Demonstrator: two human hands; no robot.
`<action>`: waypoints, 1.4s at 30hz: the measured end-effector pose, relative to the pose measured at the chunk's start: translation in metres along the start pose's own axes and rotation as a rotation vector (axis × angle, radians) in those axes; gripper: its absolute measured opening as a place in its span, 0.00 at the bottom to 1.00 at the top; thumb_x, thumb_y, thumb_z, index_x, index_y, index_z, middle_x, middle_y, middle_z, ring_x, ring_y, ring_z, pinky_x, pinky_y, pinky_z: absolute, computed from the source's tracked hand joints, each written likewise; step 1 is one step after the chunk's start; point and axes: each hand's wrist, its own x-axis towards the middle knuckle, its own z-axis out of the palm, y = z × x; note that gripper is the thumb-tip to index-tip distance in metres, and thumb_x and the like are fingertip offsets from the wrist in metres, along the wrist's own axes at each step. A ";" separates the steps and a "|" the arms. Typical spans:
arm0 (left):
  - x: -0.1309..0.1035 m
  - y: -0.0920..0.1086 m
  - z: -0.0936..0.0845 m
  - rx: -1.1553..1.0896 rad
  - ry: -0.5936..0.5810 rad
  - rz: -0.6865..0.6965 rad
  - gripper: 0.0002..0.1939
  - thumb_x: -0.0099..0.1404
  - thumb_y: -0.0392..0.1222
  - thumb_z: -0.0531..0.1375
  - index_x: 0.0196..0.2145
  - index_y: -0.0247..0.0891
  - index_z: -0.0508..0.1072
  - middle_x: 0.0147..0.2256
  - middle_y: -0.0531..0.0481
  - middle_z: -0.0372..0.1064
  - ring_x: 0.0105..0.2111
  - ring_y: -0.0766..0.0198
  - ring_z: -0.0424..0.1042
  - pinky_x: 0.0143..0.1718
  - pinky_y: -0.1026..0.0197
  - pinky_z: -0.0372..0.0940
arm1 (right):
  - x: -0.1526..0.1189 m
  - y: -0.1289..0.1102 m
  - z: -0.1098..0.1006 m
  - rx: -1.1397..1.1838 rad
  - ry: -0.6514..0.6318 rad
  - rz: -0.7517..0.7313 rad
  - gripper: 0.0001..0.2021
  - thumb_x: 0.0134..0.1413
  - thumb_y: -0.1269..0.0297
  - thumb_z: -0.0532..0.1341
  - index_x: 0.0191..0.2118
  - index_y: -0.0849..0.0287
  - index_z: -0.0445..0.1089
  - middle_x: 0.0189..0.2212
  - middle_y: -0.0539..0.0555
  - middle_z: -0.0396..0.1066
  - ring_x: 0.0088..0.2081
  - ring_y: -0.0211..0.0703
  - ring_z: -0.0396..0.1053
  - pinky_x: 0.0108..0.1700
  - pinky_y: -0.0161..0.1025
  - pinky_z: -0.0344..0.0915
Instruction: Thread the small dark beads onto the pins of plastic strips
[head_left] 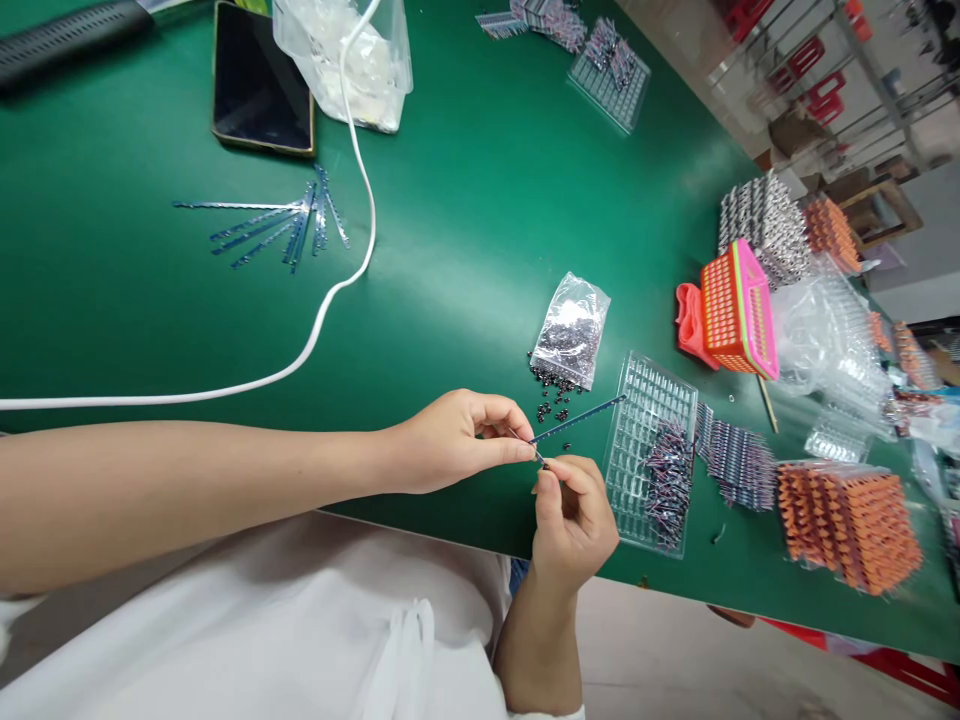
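My left hand (pixel 472 440) pinches a thin blue strip (pixel 581 416) between thumb and fingers; the strip slants up to the right, its far end over a clear tray. Just below, my right hand (pixel 574 522) is closed, with thumb and forefinger pinching a tiny dark piece (pixel 545 465) close to the left fingertips. Whether that piece touches the strip is hard to make out. Beyond my hands lies a clear plastic bag (pixel 573 330) of small dark parts, with loose dark parts (pixel 545 411) spilled at its mouth. The clear compartment tray (pixel 628 470) holds a heap of thin purplish-blue pieces (pixel 670 485).
More blue strips (pixel 300 225) lie fanned out at the left, near a phone (pixel 262 85) and a clear plastic tub (pixel 386 75). A white cable (pixel 330 295) curves over the green table. At right are an orange-pink basket (pixel 739 310) and stacked orange parts (pixel 847 525).
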 end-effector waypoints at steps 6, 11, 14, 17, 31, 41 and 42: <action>0.000 -0.001 0.001 0.000 -0.002 0.002 0.09 0.61 0.46 0.64 0.33 0.37 0.76 0.31 0.51 0.76 0.34 0.62 0.74 0.38 0.61 0.67 | -0.001 0.001 -0.001 -0.041 -0.008 0.005 0.03 0.59 0.69 0.62 0.37 0.57 0.73 0.29 0.51 0.71 0.29 0.38 0.70 0.26 0.35 0.66; 0.000 -0.002 0.001 -0.002 -0.001 0.003 0.09 0.61 0.46 0.64 0.32 0.36 0.75 0.31 0.51 0.75 0.34 0.62 0.73 0.38 0.61 0.67 | 0.000 0.001 0.000 -0.046 -0.010 -0.003 0.03 0.59 0.70 0.62 0.37 0.57 0.73 0.29 0.51 0.71 0.30 0.38 0.70 0.27 0.35 0.67; 0.000 -0.001 0.000 0.005 -0.007 0.004 0.10 0.61 0.46 0.64 0.32 0.36 0.75 0.30 0.50 0.75 0.33 0.62 0.72 0.37 0.61 0.66 | 0.000 0.000 0.000 -0.031 -0.010 0.005 0.03 0.59 0.70 0.62 0.37 0.57 0.74 0.29 0.51 0.71 0.30 0.38 0.70 0.27 0.35 0.66; 0.000 -0.001 -0.001 0.011 -0.013 0.003 0.10 0.61 0.46 0.64 0.33 0.35 0.75 0.31 0.50 0.75 0.33 0.62 0.72 0.37 0.61 0.65 | 0.001 0.000 0.001 0.009 -0.002 0.009 0.04 0.58 0.71 0.63 0.37 0.57 0.74 0.29 0.50 0.71 0.30 0.38 0.70 0.28 0.35 0.66; -0.001 0.001 -0.001 0.023 -0.016 -0.011 0.11 0.61 0.47 0.64 0.32 0.35 0.75 0.30 0.51 0.73 0.32 0.64 0.69 0.35 0.63 0.63 | 0.000 0.002 -0.001 0.032 -0.028 0.038 0.05 0.58 0.72 0.63 0.38 0.56 0.74 0.30 0.51 0.70 0.30 0.38 0.69 0.28 0.35 0.65; -0.001 0.000 -0.001 0.038 -0.036 -0.021 0.12 0.61 0.48 0.64 0.33 0.35 0.75 0.31 0.51 0.73 0.33 0.63 0.68 0.37 0.61 0.63 | 0.000 0.001 -0.002 0.146 -0.062 0.129 0.05 0.58 0.72 0.63 0.37 0.55 0.75 0.28 0.50 0.68 0.30 0.38 0.66 0.29 0.36 0.61; -0.001 -0.001 -0.001 0.042 -0.041 -0.025 0.12 0.61 0.48 0.64 0.33 0.35 0.75 0.31 0.51 0.73 0.33 0.63 0.69 0.37 0.61 0.63 | 0.001 0.001 -0.003 0.158 -0.069 0.143 0.05 0.58 0.72 0.63 0.37 0.56 0.75 0.28 0.50 0.68 0.30 0.38 0.66 0.29 0.36 0.61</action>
